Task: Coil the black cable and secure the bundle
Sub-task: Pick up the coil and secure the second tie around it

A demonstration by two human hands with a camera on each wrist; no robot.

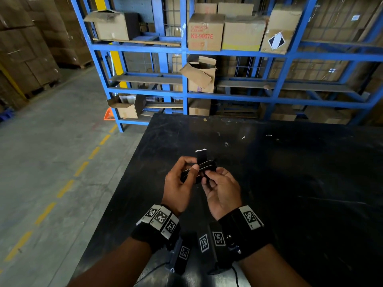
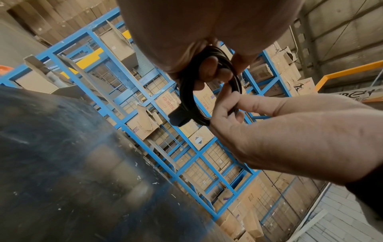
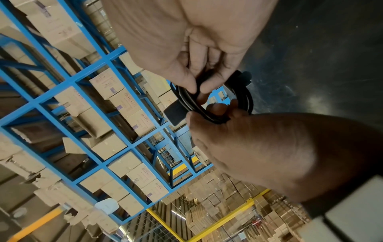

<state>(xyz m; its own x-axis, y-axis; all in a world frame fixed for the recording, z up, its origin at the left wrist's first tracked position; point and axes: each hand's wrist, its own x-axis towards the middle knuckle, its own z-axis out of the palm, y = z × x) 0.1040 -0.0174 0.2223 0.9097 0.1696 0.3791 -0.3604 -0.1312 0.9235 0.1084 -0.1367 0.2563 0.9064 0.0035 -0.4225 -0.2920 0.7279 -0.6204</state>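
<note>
the left hand [image 1: 180,183] grips the coiled black cable [image 2: 187,91] with fingers curled through the loop; the right hand [image 1: 222,188] pinches its near side — held between both hands, above the counter [image 1: 290,162]. coiling looks done; next, wrap the strap [image 1: 200,156] round the bundle — it stands loose.

Two hands [image 1: 202,183], one coiled cable [image 2: 187,98] (one strap [image 2: 176,117]), one table [image 1: 290,162].

The cable coil [image 1: 204,168] is mostly hidden behind curled fingers [image 1: 190,169] (strap end too).
</note>
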